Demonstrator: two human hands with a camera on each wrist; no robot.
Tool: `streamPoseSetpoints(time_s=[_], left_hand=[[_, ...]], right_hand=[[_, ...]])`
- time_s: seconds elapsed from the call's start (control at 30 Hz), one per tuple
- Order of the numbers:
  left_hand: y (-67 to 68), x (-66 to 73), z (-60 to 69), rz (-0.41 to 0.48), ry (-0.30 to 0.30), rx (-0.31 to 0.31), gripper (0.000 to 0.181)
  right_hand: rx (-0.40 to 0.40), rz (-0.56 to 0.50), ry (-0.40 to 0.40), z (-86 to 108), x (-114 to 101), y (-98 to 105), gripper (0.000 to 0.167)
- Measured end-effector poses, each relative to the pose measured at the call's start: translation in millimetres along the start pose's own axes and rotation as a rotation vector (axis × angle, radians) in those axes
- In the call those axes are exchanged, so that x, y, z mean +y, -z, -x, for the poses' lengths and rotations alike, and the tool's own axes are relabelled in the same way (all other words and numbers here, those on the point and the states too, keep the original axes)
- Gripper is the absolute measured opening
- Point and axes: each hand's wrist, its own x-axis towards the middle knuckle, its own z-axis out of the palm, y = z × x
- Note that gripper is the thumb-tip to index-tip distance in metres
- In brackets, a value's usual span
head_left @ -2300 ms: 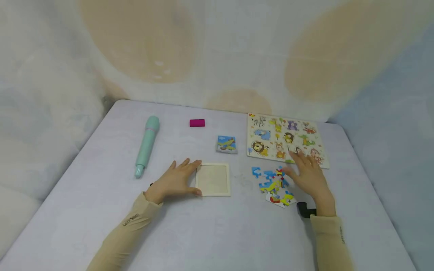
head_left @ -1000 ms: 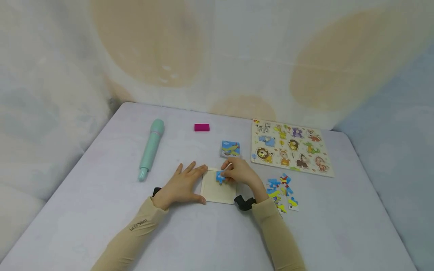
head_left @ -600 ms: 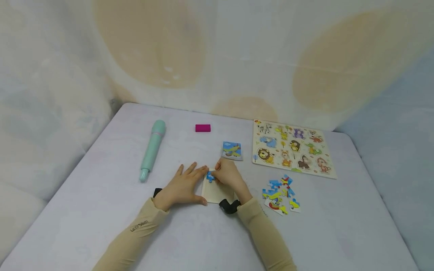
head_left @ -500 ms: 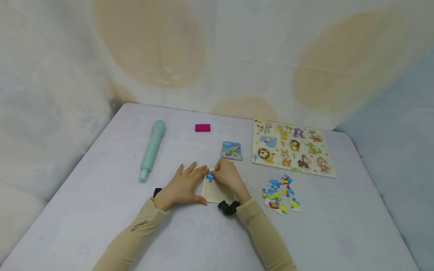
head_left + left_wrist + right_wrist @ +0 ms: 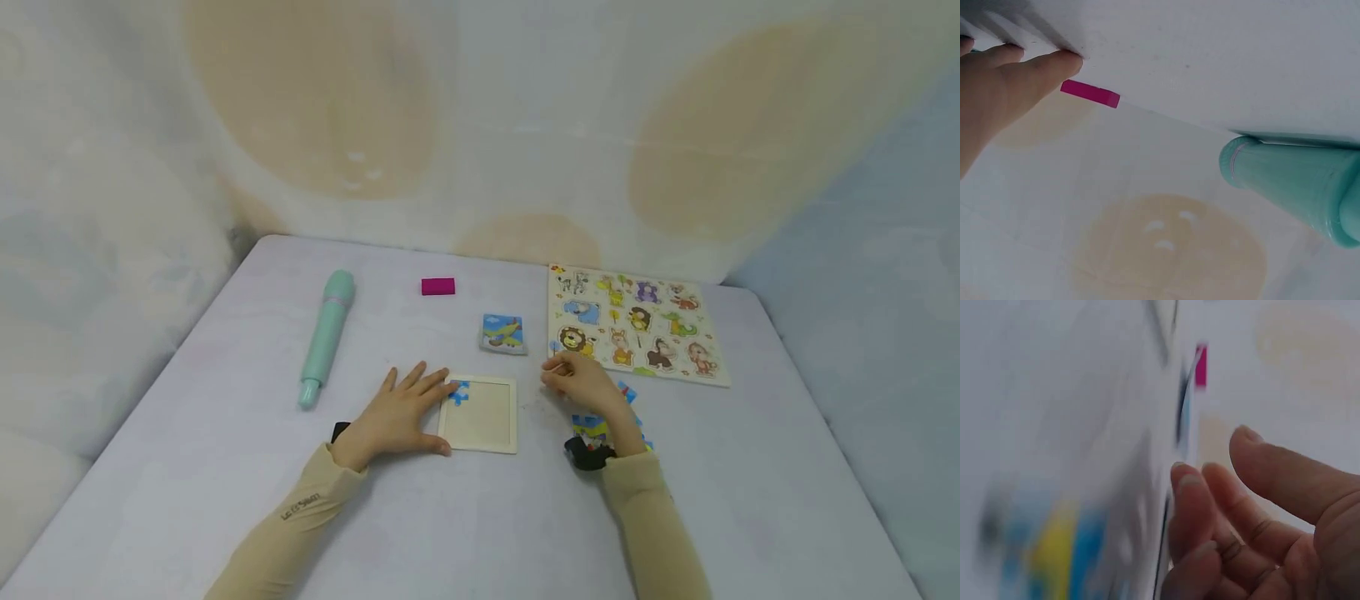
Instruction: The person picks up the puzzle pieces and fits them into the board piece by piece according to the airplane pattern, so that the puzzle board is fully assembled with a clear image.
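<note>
One square wooden tray (image 5: 513, 417) holds one knobbly blue jigsaw piece (image 5: 460, 394) near ten o'clock. Left hand (image 5: 392, 419) spreads wide at nine; right hand (image 5: 583, 385), empty, loosely bent, near three.

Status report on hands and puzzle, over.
Left hand touching frame; right hand appears empty. One piece in frame's far left corner. Right hand partly hides loose pieces from head camera.

Soft light across the pale, flat tabletop (image 5: 480, 525); 2 wrist views dimmer, the right blurring blue-and-yellow jigsaw pieces (image 5: 1054, 550)!
</note>
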Motion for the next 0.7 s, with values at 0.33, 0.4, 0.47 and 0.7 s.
streamPoseSetpoints(time_s=[0.33, 0.4, 0.47, 0.7], left_hand=[[-3.7, -8.1, 6.5, 0.001, 0.026, -0.006, 0.099], [-3.9, -8.0, 6.1, 0.010, 0.021, -0.010, 0.100], [-3.1, -7.3, 5.2, 0.014, 0.021, -0.013, 0.100], [-2.3, -8.4, 4.8, -0.015, 0.039, -0.024, 0.101]], right_hand=[[-0.085, 0.028, 0.050, 20.4, 55.7, 38.2, 0.042], [-0.089, 0.068, 0.047, 19.6, 53.4, 38.8, 0.034], [-0.090, 0.105, 0.036, 18.5, 50.6, 38.7, 0.027], [-0.024, 0.211, 0.007, 13.6, 43.2, 36.1, 0.018]])
